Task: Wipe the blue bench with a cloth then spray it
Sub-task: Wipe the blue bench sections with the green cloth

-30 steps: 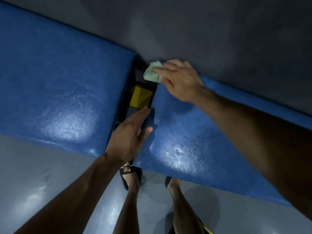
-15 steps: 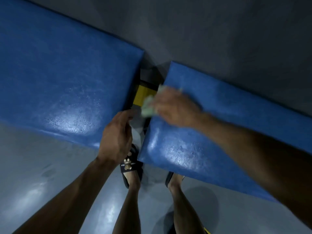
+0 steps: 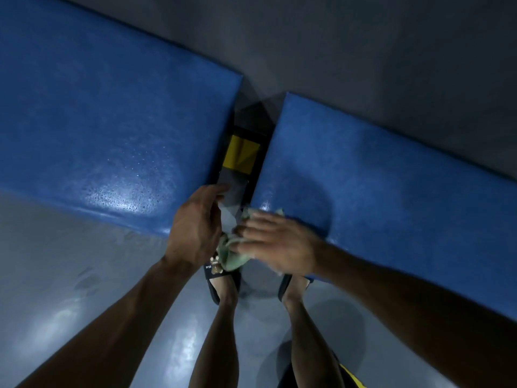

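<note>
The blue bench has two padded sections, a left pad [image 3: 106, 130] and a right pad [image 3: 386, 186], with a dark gap between them. My right hand [image 3: 277, 245] presses a pale green cloth [image 3: 233, 254] against the near left corner of the right pad; part of the cloth hangs below the edge. My left hand [image 3: 195, 225] hovers at the gap's near end, fingers together and slightly curled, touching the cloth's left side. Both pads shine with fine droplets near their front edges. No spray bottle is in view.
A black frame with a yellow patch [image 3: 241, 154] shows in the gap. My feet in dark sandals [image 3: 221, 278] stand on the glossy grey floor [image 3: 70, 289] right under the gap. A dark wall [image 3: 363, 51] runs behind the bench.
My right hand has dragged the cloth from the far left corner of the right pad down its left edge to the near corner. My left hand left the pad and drew back.
</note>
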The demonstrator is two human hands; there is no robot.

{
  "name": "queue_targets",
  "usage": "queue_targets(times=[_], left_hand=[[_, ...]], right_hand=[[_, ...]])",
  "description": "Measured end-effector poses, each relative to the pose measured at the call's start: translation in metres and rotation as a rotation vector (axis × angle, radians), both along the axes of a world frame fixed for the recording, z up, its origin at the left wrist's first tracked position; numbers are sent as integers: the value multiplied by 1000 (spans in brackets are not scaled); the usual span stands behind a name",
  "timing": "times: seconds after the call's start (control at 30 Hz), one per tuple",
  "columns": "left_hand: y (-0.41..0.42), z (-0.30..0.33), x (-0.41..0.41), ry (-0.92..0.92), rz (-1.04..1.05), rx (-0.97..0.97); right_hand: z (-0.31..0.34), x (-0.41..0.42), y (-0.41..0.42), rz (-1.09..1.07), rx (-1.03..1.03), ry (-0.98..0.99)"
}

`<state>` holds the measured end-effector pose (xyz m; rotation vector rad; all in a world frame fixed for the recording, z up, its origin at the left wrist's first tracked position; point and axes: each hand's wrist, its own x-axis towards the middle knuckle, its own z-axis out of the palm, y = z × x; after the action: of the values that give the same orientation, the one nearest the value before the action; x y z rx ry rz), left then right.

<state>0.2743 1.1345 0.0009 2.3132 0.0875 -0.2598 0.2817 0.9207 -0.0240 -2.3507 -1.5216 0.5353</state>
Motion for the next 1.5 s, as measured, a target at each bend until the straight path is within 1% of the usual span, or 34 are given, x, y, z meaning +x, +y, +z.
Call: queue_targets(times=[0.03,0.07,0.13,0.17,0.2,0.23,0.3,0.37,0.4,0.5,0.57,0.63,0.7,0.77,0.83,0.9,0.97,1.0,1.03,1.07,1.1,1.17,1.2,1.23,1.27,1.3,1.33,1.37,1.4,1.43,1.47,1.5], left_hand=[[2,-2,1,4,-1,6],[4,-3,1,7,2,13],[4,-5,1,6,-2,10],[3,-4,0,4,-11,3],[4,-3,-1,-1,-16,-2],[6,-3,-1,-9,-11,-4],[8,-2,0,-13,-4,-8],[9,-2,0,-11,-28,8],[7,-1,1,-14,-43,18],[-6,2,0,-9,-61,30],[-17,4,-1,5,-67,18],[-27,4,0,10,-81,12],[-36,4,2,22,-73,40],[-45,6,4,46,-77,55],[-54,6,7,59,-91,53],[-61,6,8,47,-97,65],[-68,8,10,34,-85,75],[-72,10,10,27,-76,81],[-76,10,10,18,-76,90],[-80,12,9,11,-85,98],[-84,13,8,7,-100,96],[-90,13,6,0,-129,90],[-93,13,5,1,-140,97],[-96,12,3,9,-146,117],[-98,11,1,20,-149,146],[-100,10,-1,30,-152,176],[-102,10,-2,40,-150,201],[-103,9,-2,50,-143,221],[-105,9,-3,52,-133,236],[-107,10,-3,51,-123,246],[-108,11,-3,53,-113,253],[-110,12,-2,61,-105,261]], right_hand=[[-5,26,-1,-28,-30,-40],[-10,50,-1,-129,-57,-94],[-14,80,2,-464,-33,-183],[-13,81,7,-608,-25,-216],[-12,72,15,-689,-40,-228],[-11,57,25,-713,-70,-223],[-8,12,36,-666,-88,-178],[-7,-34,36,-564,-71,-106],[-8,-52,34,-521,-80,-100],[-16,-76,19,-371,-95,-205],[-20,-83,-12,-256,-64,-254],[-17,-85,-60,-155,-32,-263],[-13,-77,-107,-131,-22,-227],[-17,-47,-147,-282,-18,-187],[-21,-1,-178,-611,-36,-197],[-14,34,-203,-945,-119,-215],[-12,37,-202,-1149,-104,-194],[-12,26,-188,-1199,-91,-202],[-15,5,-169,-1191,-85,-223],[-16,-25,-150,-1120,-67,-236],[-17,-57,-135,-988,-55,-237],[-7,-105,-132,-596,-98,-241],[-3,-108,-147,-400,-101,-241],[-1,-95,-169,-263,-94,-242],[-3,-72,-191,-183,-77,-253],[-9,-45,-210,-181,-56,-279],[-14,-17,-228,-276,-56,-297],[-16,10,-244,-457,-71,-302],[-14,29,-254,-688,-111,-276],[-13,39,-253,-927,-136,-250],[-13,39,-241,-1120,-142,-224],[-13,29,-220,-1251,-142,-204]])
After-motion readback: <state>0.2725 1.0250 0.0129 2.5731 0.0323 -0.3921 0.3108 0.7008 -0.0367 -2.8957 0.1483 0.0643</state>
